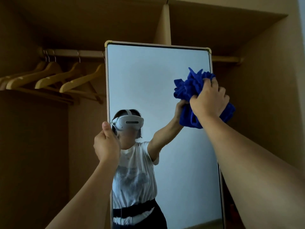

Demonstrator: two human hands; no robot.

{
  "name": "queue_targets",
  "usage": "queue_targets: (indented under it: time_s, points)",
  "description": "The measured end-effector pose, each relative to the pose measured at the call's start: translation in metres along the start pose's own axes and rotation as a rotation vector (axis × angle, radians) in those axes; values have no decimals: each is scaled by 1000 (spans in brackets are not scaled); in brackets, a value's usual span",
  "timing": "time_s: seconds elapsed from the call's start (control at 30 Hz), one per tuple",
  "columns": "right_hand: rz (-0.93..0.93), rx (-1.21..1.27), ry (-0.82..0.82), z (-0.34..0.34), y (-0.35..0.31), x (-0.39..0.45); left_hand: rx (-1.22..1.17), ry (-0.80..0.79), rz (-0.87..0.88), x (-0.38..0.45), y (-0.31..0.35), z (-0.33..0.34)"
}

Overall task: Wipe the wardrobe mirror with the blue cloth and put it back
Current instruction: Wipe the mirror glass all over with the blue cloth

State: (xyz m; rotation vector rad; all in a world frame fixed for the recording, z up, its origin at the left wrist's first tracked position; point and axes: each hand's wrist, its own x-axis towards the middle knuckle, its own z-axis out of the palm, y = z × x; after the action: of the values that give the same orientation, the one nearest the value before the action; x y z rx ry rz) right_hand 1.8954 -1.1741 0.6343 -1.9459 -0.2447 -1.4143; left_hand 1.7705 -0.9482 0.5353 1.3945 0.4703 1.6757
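The tall wardrobe mirror (pixel 148 83) with a pale frame stands upright in front of me inside the wardrobe. My right hand (pixel 209 100) grips the bunched blue cloth (pixel 189 86) and holds it against the glass near the mirror's upper right edge. Part of the cloth hangs below and behind that hand. My left hand (pixel 106 142) grips the mirror's left frame edge about halfway up, thumb pointing upward. The mirror reflects a person in a white shirt wearing a headset.
Several wooden hangers (pixel 49 76) hang on a rail (pixel 74 52) at the upper left. A wooden shelf divider (pixel 164 23) rises above the mirror. Brown wardrobe walls (pixel 264 80) close in on both sides.
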Motion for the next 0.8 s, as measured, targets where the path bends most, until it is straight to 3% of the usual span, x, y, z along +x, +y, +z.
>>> queue_targets:
  time_s: [0.37, 0.8]
  points:
    - [69, 9, 1, 12, 16, -62, 8, -6, 6, 1, -2, -1]
    - [-33, 12, 3, 11, -3, -73, -79, -114, -81, -9, -6, -8]
